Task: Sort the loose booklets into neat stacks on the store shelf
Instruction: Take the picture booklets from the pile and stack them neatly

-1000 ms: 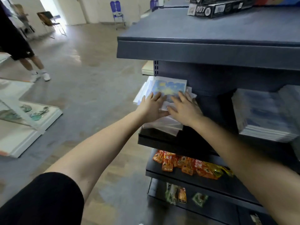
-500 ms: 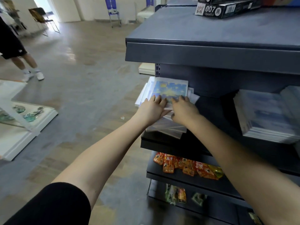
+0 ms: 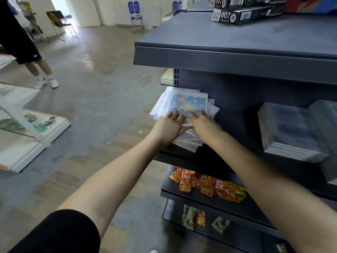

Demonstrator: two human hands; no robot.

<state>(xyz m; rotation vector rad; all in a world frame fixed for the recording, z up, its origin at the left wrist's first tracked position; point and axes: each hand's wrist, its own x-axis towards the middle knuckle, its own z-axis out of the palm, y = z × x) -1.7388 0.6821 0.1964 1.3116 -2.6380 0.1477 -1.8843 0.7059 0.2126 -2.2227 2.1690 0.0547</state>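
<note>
Head view, your hands: left hand (image 3: 168, 127) and right hand (image 3: 204, 126) flat, pressing the fanned blue-and-white plastic-wrapped booklets (image 3: 187, 104).
Done: squared grey booklet stack (image 3: 291, 134) right of your right hand.
Left: square this pile.

- On the top shelf you have black boxes (image 3: 249, 14) marked "007", stacked at the back right.
- Two shelves down, you see orange snack packets (image 3: 200, 181) lying in a loose row, with a yellow packet (image 3: 237, 191) at their right end.
- Below those, green packets (image 3: 220, 224) lie well apart.
- Across the floor to your left, another person's legs (image 3: 39, 68) stand beside a white display unit (image 3: 27, 148).
- A blue chair (image 3: 135, 15) stands by the far wall.
</note>
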